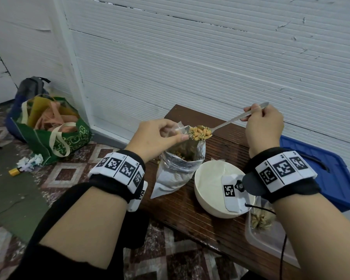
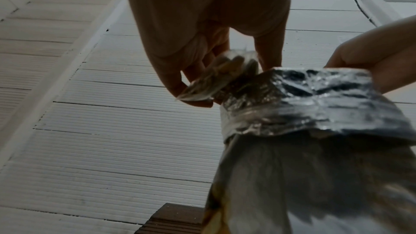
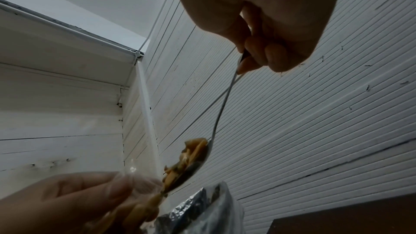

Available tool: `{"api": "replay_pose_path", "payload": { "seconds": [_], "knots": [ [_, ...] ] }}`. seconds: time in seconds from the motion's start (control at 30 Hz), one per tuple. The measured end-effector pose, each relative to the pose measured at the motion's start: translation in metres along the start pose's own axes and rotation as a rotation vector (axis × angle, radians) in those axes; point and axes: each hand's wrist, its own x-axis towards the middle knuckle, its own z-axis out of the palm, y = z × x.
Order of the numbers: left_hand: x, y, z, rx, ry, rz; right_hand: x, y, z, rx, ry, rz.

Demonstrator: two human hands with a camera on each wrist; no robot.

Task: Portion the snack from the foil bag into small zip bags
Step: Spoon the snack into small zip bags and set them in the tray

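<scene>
1. Foil crinkles at the centre of our scene: the foil bag point(image 1: 179, 168) stands upright on the wooden bench point(image 1: 190, 215), mouth rolled open, snack point(image 1: 200, 133) heaped on a spoon point(image 1: 226, 123) just above it
2. We judge the step in hand to be a transfer: a loaded spoonful is at the mouth of the small zip bag point(image 1: 179, 128), not yet tipped in
3. Our left hand point(image 1: 156, 136) pinches the clear zip bag's rim between thumb and fingertips, at 9 o'clock from the spoon bowl; the bag is almost touching the snack
4. Our right hand point(image 1: 263, 126), at 2 o'clock from the foil bag, has its fingers curled round the spoon handle near its end
5. Next we would need to tilt the spoon gently while holding the zip bag's mouth wide, or pieces may spill back over the foil bag
6. Outward: a white bowl point(image 1: 210, 178) sits at 3 o'clock of the foil bag, a filled zip bag point(image 1: 261, 219) at 4 o'clock, a blue lid point(image 1: 321, 168) beyond, and a green tote point(image 1: 49, 130) on the floor at 9 o'clock
</scene>
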Motion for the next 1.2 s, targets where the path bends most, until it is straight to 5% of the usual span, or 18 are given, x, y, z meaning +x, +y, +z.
{"api": "replay_pose_path", "payload": {
  "seconds": [0.8,1.2],
  "knots": [
    [0.001,0.005,0.009,0.104,-0.023,0.016,-0.016,-0.002,0.025,0.037,-0.166,0.023],
    [0.002,0.002,0.007,0.011,-0.011,-0.015,-0.013,-0.004,0.018,0.123,-0.142,-0.121]
  ]
}}
